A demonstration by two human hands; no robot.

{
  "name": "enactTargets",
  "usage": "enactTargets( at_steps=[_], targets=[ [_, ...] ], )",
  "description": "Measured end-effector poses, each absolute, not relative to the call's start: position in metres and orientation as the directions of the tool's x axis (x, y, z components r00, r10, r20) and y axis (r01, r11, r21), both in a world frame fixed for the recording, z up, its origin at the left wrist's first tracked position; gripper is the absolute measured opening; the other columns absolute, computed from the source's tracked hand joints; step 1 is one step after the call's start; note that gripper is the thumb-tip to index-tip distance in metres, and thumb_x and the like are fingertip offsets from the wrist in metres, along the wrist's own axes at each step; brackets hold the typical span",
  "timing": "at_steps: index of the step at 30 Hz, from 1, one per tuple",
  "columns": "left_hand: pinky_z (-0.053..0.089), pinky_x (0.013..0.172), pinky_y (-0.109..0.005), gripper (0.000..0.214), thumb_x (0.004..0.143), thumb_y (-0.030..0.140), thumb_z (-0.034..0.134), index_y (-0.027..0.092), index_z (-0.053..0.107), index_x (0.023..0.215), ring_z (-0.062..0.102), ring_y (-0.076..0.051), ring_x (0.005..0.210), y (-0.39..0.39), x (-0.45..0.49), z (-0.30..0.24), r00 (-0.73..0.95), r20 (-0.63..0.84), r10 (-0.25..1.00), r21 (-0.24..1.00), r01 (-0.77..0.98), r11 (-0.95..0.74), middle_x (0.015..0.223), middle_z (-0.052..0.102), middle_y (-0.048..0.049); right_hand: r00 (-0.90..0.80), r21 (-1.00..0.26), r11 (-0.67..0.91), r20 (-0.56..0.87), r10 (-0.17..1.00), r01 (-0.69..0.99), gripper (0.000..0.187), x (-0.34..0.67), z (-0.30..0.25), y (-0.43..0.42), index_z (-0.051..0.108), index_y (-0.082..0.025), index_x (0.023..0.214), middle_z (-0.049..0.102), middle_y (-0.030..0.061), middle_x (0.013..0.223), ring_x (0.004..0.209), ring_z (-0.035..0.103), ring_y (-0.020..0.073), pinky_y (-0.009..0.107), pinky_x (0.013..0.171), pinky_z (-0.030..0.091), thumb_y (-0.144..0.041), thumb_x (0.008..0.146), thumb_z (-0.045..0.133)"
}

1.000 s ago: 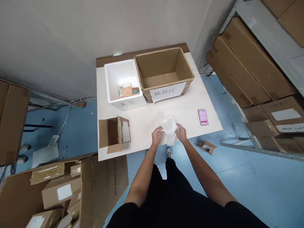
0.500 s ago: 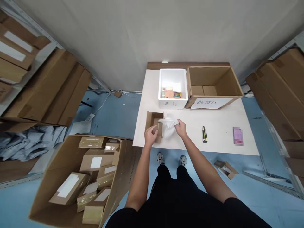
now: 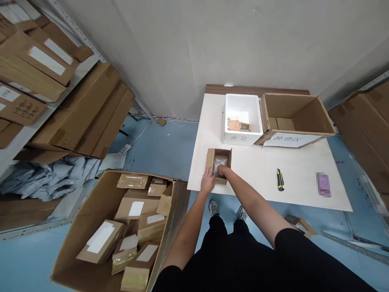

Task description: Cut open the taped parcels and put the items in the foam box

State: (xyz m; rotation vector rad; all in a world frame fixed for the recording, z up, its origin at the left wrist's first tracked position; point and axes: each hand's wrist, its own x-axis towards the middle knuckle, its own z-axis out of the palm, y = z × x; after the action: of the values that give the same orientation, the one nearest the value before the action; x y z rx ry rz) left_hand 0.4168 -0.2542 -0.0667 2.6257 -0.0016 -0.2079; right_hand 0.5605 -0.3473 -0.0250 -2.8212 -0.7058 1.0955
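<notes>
A small open cardboard box (image 3: 228,162) stands near the front left of the white table. My left hand (image 3: 208,181) grips its left side at the front, with the fingers over the raised flap. Into the box reaches my right hand (image 3: 222,171), closed on a crumpled, whitish clear plastic bag (image 3: 217,163); its fingertips are partly hidden by the bag and the box wall. Further right on the tabletop lies a black and yellow utility knife (image 3: 280,180), apart from both hands.
Behind the small box stand a white foam bin (image 3: 242,139) holding a few small packs and a large open carton (image 3: 299,132). A blurred purple item (image 3: 323,185) lies at the right. Left of the table, a big carton (image 3: 69,239) holds several parcels. Shelves (image 3: 73,75) flank both sides.
My right hand has lowered the plastic bag from beside the small box into it. My left hand has moved from over the opening to the left flap. The camera view has shifted left.
</notes>
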Motion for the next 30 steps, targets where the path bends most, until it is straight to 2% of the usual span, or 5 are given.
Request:
enactTargets(
  at_steps=[3,6,13,21,30],
  targets=[
    [0.042,0.123,-0.058,0.015,0.088,0.014,0.072,0.024,0.08,0.095,0.036,-0.035,0.158,-0.258,0.414,-0.071,0.998,-0.065,0.018,0.46,0.046,-0.887,0.169,0.043,-0.0048,0.682,-0.224,-0.88,-0.562,0.469,0.42,0.037,0.547,-0.013,-0.362,0.074,-0.012,0.122,0.077,0.0175,0.118,0.112,0.072,0.0293,0.035,0.097,0.055,-0.016,0.086,0.073],
    [0.039,0.125,-0.063,0.016,0.09,0.013,0.07,0.025,0.079,0.093,0.036,-0.036,0.158,-0.262,0.416,-0.065,0.998,0.051,0.035,0.466,0.007,-0.885,0.165,0.049,-0.0028,0.814,-0.286,-0.839,-0.239,0.53,0.462,0.04,0.53,0.002,-0.393,0.069,-0.013,0.133,0.066,0.0217,0.139,0.138,0.054,0.0346,0.044,0.113,0.047,-0.021,0.094,0.064],
    [0.038,0.128,-0.061,0.027,0.089,0.005,0.067,0.026,0.079,0.1,0.009,-0.033,0.166,-0.296,0.447,-0.031,0.962,0.273,-0.019,0.515,-0.163,-0.842,0.168,0.045,-0.0012,0.891,-0.382,-0.821,0.011,0.454,0.424,0.068,0.512,0.018,-0.489,0.065,-0.014,0.139,0.028,0.0226,0.173,0.16,0.02,0.0464,0.065,0.126,0.028,-0.024,0.076,0.087],
    [0.05,0.12,-0.054,0.017,0.101,0.022,0.061,0.02,0.078,0.102,0.04,-0.033,0.156,-0.414,0.51,0.001,0.881,0.456,-0.122,0.626,-0.415,-0.66,0.173,0.035,-0.0095,0.904,-0.642,-0.636,0.292,0.313,0.428,0.01,0.537,0.036,-0.631,0.077,-0.022,0.091,0.034,0.0064,0.173,0.158,0.036,0.0333,0.056,0.124,0.042,-0.014,0.084,0.076],
    [0.045,0.123,-0.054,0.015,0.099,0.026,0.067,0.025,0.08,0.107,0.04,-0.033,0.157,-0.685,0.57,0.026,0.787,0.383,-0.483,0.563,-0.614,-0.554,0.169,0.043,-0.0074,0.874,-0.712,-0.69,0.412,-0.258,0.132,0.008,0.488,0.032,-0.887,0.08,-0.023,0.094,0.05,0.0098,0.163,0.146,0.052,0.0306,0.051,0.118,0.049,-0.025,0.092,0.073]
  ],
)
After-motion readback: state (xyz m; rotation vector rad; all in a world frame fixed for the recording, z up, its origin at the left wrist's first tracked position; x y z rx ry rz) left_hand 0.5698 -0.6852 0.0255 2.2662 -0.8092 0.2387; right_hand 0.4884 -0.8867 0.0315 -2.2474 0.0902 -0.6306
